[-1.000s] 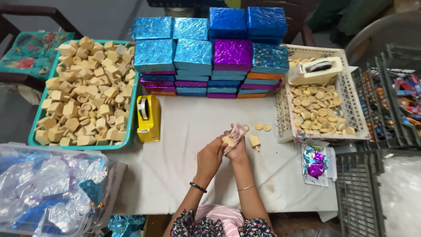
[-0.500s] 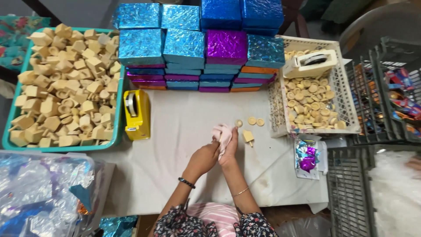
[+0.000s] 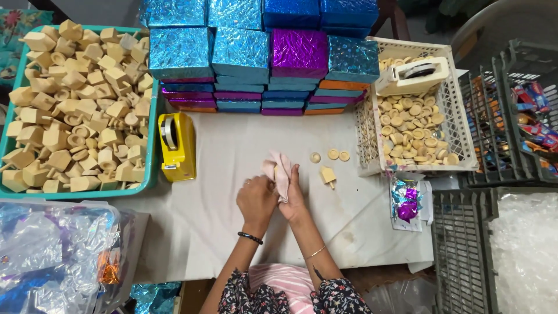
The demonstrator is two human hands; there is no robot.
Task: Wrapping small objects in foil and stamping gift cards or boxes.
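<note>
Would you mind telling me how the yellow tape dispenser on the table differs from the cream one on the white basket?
The yellow tape dispenser stands directly on the white table cover, beside the teal tray; the cream tape dispenser rests on top of the white basket, over the wooden discs. The yellow one runs lengthwise towards the person; the cream one lies crosswise, slightly tilted. Both hold a roll of tape, and neither hand touches either.

Teal tray (image 3: 152, 174); yellow tape dispenser (image 3: 177, 145); shiny blue, purple boxes (image 3: 241, 52); pale pink cloth (image 3: 283, 171); cream basket (image 3: 459, 134).
</note>
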